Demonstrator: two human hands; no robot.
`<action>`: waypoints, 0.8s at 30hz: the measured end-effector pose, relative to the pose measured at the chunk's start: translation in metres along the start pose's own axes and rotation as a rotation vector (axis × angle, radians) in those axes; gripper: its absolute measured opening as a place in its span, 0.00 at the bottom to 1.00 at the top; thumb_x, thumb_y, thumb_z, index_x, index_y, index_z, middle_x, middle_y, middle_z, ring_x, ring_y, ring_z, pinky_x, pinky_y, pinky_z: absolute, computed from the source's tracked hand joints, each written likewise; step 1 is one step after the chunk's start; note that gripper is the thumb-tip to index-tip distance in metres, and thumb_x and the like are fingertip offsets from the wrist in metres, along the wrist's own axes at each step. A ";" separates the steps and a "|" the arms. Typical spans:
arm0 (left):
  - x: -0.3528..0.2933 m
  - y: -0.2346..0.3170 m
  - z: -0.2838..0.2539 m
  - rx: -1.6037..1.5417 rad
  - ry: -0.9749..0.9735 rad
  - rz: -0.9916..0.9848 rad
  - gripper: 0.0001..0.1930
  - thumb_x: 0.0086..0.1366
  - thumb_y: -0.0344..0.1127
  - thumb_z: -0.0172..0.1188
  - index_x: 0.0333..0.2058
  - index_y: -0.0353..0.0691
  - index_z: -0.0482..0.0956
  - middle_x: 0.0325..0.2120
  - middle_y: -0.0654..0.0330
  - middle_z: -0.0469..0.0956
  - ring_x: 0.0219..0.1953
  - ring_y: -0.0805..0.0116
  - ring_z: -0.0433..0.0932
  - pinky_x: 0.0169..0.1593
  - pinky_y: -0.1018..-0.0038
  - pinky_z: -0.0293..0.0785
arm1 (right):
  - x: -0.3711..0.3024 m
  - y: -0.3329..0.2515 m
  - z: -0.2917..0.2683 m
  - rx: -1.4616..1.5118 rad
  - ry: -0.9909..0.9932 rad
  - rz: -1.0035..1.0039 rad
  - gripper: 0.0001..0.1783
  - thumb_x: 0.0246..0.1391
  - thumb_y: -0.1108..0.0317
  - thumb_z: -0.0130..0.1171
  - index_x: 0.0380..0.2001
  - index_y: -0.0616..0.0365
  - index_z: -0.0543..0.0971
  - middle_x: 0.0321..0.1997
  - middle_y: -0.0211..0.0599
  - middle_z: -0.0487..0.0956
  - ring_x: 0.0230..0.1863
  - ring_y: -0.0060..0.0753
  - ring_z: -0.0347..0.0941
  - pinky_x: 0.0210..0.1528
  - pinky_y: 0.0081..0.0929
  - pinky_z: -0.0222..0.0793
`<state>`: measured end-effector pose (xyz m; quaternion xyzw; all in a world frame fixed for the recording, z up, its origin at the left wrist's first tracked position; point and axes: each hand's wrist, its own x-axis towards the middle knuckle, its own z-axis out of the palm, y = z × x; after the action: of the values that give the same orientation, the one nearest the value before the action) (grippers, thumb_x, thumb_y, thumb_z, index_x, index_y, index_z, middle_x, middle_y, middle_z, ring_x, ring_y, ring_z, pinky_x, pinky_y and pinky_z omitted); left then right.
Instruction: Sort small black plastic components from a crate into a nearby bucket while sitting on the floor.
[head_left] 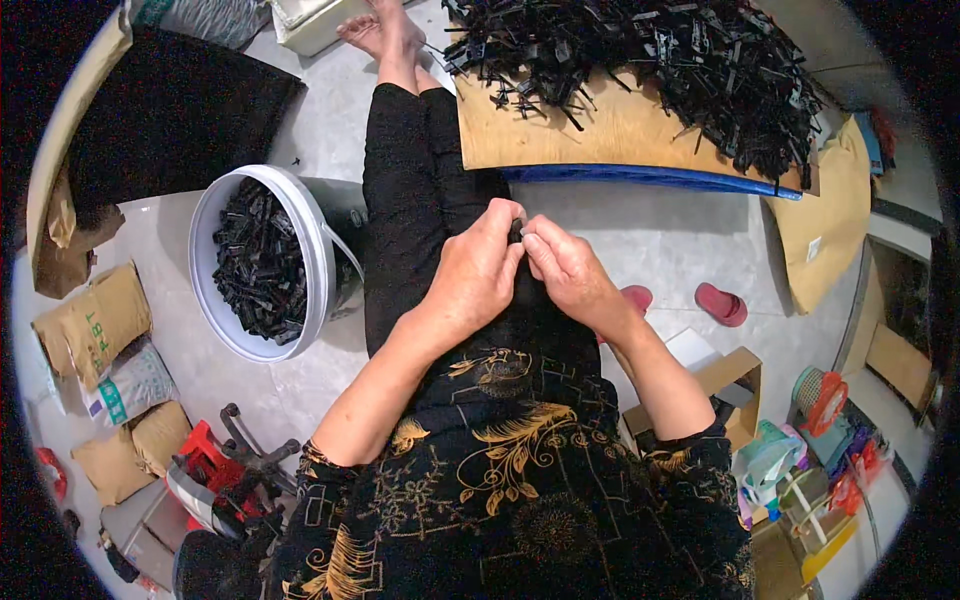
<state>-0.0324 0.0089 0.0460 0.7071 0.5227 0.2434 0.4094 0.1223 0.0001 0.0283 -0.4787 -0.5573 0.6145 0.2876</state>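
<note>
A person is seen from above, seated, in a black garment patterned with gold leaves at the bottom centre of the frame. Both bare forearms rise from the lower edge and meet at the centre, above the lap. The left hand is curled, its fingers bent inward and its thumb pressed against a small black plastic part. The right hand is likewise closed, with fingertips pinched on the same part from the other side. The two hands touch, and the part is almost hidden between them.

In the lower left, several stuffed brown paper sacks are piled on the grey floor, one bearing green print, with a pale sack marked in teal beside them. A red and black folded trolley lies below these. In the lower right, an open brown cardboard box is seen, with bright green, red and yellow bags near it.

Left of the lap, a white bucket stands filled with black plastic pieces. Two red slippers lie right of centre.

Farther off, at the top of the frame, a wooden board with a blue edge is heaped with a pile of black plastic strips. A bare foot is seen at the top centre.
</note>
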 end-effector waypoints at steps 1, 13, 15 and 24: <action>0.001 0.002 0.002 0.031 0.023 0.003 0.14 0.56 0.25 0.53 0.41 0.36 0.62 0.30 0.45 0.73 0.34 0.43 0.74 0.34 0.61 0.71 | 0.000 0.002 0.003 -0.003 0.048 -0.027 0.09 0.62 0.67 0.42 0.30 0.60 0.68 0.18 0.26 0.61 0.21 0.19 0.55 0.24 0.20 0.56; 0.000 -0.017 -0.002 -0.998 0.124 -0.571 0.06 0.67 0.39 0.46 0.34 0.44 0.64 0.24 0.60 0.73 0.23 0.70 0.77 0.24 0.82 0.73 | 0.057 -0.012 -0.042 -0.670 0.519 -0.092 0.15 0.51 0.63 0.59 0.38 0.60 0.70 0.23 0.45 0.75 0.23 0.39 0.73 0.26 0.32 0.67; -0.009 -0.019 -0.006 -1.154 0.096 -0.594 0.08 0.67 0.41 0.47 0.34 0.45 0.64 0.24 0.60 0.74 0.24 0.69 0.77 0.25 0.81 0.73 | 0.072 -0.001 -0.053 -0.927 0.603 -0.171 0.13 0.51 0.62 0.57 0.36 0.59 0.71 0.23 0.47 0.76 0.25 0.49 0.74 0.27 0.37 0.67; -0.044 -0.025 0.007 -1.665 0.047 -0.781 0.09 0.67 0.39 0.48 0.30 0.42 0.68 0.26 0.58 0.74 0.29 0.65 0.78 0.29 0.78 0.75 | 0.073 0.008 -0.067 -0.600 0.498 -0.254 0.13 0.54 0.63 0.54 0.30 0.65 0.71 0.20 0.41 0.71 0.23 0.29 0.68 0.28 0.28 0.63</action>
<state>-0.0556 -0.0317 0.0247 -0.0477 0.3886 0.4002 0.8286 0.1573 0.0903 0.0067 -0.6026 -0.6800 0.2497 0.3349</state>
